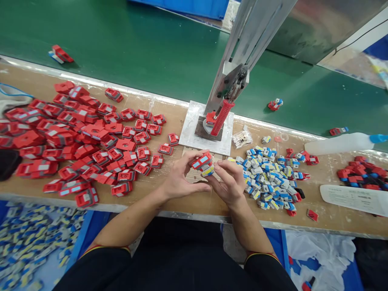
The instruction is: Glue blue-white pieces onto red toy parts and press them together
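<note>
My left hand grips a red toy-vehicle shell with grey and pale-blue bands, fingers at its upper left. From the other side, my right hand pinches a small yellow, white and blue plastic piece against the shell's lower end. Whether the two parts are locked together I cannot tell. Just beyond my hands stands a lever press with a red handle; another red shell sits beneath it on the metal plate.
Many red shells are heaped on the left of the bench; blue, white and yellow pieces lie to the right. A white bottle lies farther right near red-and-black parts. A green conveyor belt runs behind, carrying several joined toys.
</note>
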`<state>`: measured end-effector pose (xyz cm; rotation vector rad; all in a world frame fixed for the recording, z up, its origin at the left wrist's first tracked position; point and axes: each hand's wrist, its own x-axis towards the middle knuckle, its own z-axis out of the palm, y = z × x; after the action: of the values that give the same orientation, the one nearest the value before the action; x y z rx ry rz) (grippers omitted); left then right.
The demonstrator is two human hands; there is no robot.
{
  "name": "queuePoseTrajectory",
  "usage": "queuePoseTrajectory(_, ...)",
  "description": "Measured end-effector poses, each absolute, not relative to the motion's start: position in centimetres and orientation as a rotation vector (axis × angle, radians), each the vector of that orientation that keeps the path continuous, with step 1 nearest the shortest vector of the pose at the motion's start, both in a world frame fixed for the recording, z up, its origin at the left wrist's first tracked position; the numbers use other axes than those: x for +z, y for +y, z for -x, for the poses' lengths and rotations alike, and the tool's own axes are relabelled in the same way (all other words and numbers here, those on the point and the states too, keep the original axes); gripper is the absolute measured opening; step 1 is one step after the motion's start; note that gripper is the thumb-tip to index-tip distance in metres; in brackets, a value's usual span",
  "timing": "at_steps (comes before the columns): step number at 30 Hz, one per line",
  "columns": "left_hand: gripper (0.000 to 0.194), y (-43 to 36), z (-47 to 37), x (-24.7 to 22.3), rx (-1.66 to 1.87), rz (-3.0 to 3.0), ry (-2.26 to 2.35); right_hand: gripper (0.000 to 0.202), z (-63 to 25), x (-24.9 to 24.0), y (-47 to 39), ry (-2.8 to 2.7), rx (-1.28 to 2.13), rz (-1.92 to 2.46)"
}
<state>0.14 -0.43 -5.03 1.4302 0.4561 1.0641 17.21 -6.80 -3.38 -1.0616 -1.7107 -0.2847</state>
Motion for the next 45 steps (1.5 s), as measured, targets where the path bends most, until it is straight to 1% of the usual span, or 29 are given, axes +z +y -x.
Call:
queuePoseTrajectory(1, 0.078, -0.6, -0.2, -5.1, 1.090, -1.484, 0.491, 0.069, -17.2, -3.6, -6.8, -1.700, -0.303, 1.061)
queuePoseTrajectory(2, 0.075, -0.6, -0.1, -5.2, 1.123, -1.524, 0.516, 0.069, -17.2, -3.7, -6.9, -1.700, -0.305, 1.056)
queuePoseTrajectory(4, 0.061, -0.4, 0.0, -5.1, 1.204, -1.573, 0.515, 0.069, -17.5, -3.6, -7.0, -1.714, -0.239, 1.058)
queuePoseTrajectory(6, 0.054, 0.0, 0.3, -4.8, 1.265, -1.632, 0.468, 0.070, -18.1, -3.1, -7.2, -1.713, -0.073, 1.070)
queuePoseTrajectory(10, 0.060, 0.6, 0.9, -3.8, 1.238, -1.813, 0.309, 0.080, -19.1, -2.1, -7.3, -1.725, 0.327, 1.058)
queuePoseTrajectory(11, 0.060, 0.6, 0.9, -3.7, 1.226, -1.837, 0.266, 0.078, -19.2, -1.8, -7.3, -1.771, 0.403, 1.050)
queuePoseTrajectory(13, 0.059, 0.4, 0.9, -3.5, 1.229, -1.849, 0.224, 0.066, -19.0, -1.5, -7.2, -1.849, 0.483, 1.029)
queuePoseTrajectory(15, 0.060, 0.3, 0.9, -3.5, 1.256, -1.848, 0.219, 0.059, -18.6, -1.3, -7.2, -1.848, 0.482, 1.013)
queuePoseTrajectory(17, 0.062, 0.2, 1.1, -3.6, 1.292, -1.855, 0.217, 0.056, -18.2, -1.4, -7.3, -1.807, 0.459, 1.011)
queuePoseTrajectory(20, 0.065, 0.4, 1.2, -4.0, 1.300, -1.872, 0.225, 0.055, -17.9, -1.7, -7.2, -1.794, 0.446, 1.025)
queuePoseTrajectory(24, 0.060, 0.2, 0.6, -4.6, 1.268, -1.864, 0.265, 0.056, -18.0, -2.6, -6.8, -1.775, 0.397, 1.039)
queuePoseTrajectory(28, 0.066, 0.4, 0.4, -4.3, 1.262, -1.854, 0.330, 0.056, -18.3, -2.7, -6.2, -1.778, 0.375, 1.024)
queuePoseTrajectory(31, 0.058, 2.5, 2.0, -2.4, 1.115, -1.954, 0.382, 0.057, -19.8, -1.8, -5.9, -1.777, 0.476, 1.050)
queuePoseTrajectory(34, 0.057, 7.0, 3.9, -0.1, 0.837, -2.173, 0.382, 0.049, -21.9, -1.2, -4.8, -1.717, 0.529, 1.133)
queuePoseTrajectory(36, 0.050, 10.4, 3.9, 0.9, 0.635, -2.336, 0.382, 0.047, -22.7, -1.1, -3.2, -1.714, 0.560, 1.187)
queuePoseTrajectory(37, 0.049, 12.0, 3.5, 1.1, 0.542, -2.388, 0.383, 0.048, -22.9, -1.1, -2.2, -1.728, 0.589, 1.201)
queuePoseTrajectory(41, 0.059, 16.1, -0.6, 0.5, 0.307, -2.462, 0.382, 0.056, -22.1, -0.9, 0.9, -1.795, 0.721, 1.169)
queuePoseTrajectory(45, 0.049, 16.9, -3.7, -0.4, 0.258, -2.465, 0.331, 0.054, -21.7, 1.3, -0.5, -1.844, 0.734, 1.041)
